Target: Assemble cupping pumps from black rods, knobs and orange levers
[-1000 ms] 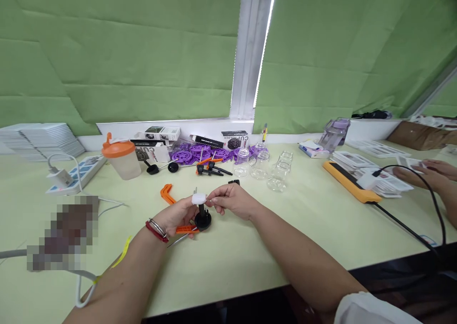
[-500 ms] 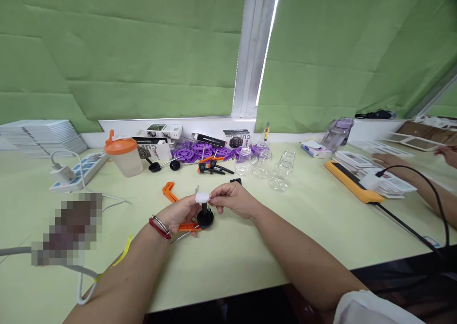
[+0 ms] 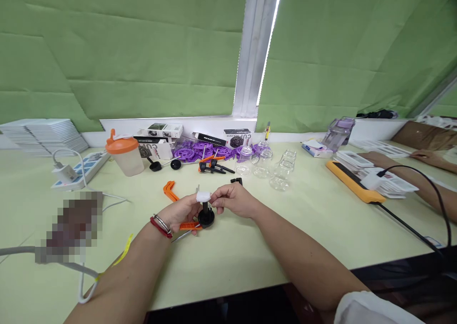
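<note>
My left hand [image 3: 178, 213] and right hand [image 3: 234, 201] meet at a black stem piece [image 3: 205, 218].
Left fingers curl around it, white tip [image 3: 203, 197] uppermost, over the bench [image 3: 250, 252]; right thumb and forefinger press together beside the tip (pinching what, I cannot tell). It looks light and stiff, best gripped by the stem. My hands angle inward; purple parts [image 3: 184, 155] lie beyond.

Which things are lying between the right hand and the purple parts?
In the head view: a small black piece beyond the right hand, then black and orange parts and a clear container before the purple parts.
</note>
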